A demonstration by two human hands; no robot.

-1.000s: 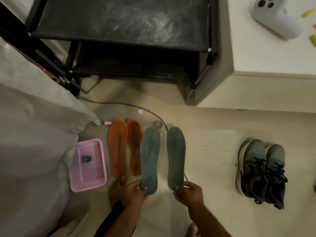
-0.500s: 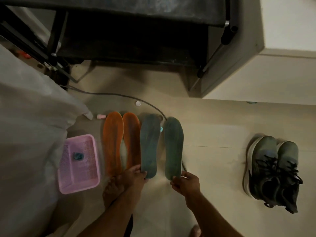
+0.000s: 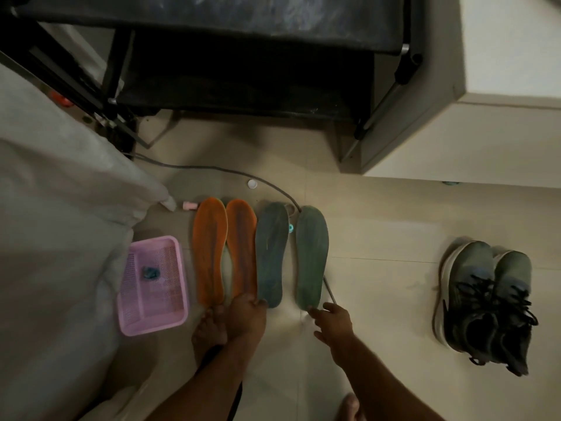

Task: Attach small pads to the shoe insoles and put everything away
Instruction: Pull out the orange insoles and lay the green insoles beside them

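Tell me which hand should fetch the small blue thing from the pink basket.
Left. The left hand sits nearer the pink basket holding the small blue thing; the right hand is beyond the insoles.

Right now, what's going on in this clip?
A person crouches over four insoles laid in a row on the floor: two orange insoles and two green insoles. The left hand rests at the heel of one green insole; the right hand touches the heel of the other. A pink basket sits beside them, sneakers off to the right.

Dim, murky indoor light, soft focus, wide-angle bending at the edges
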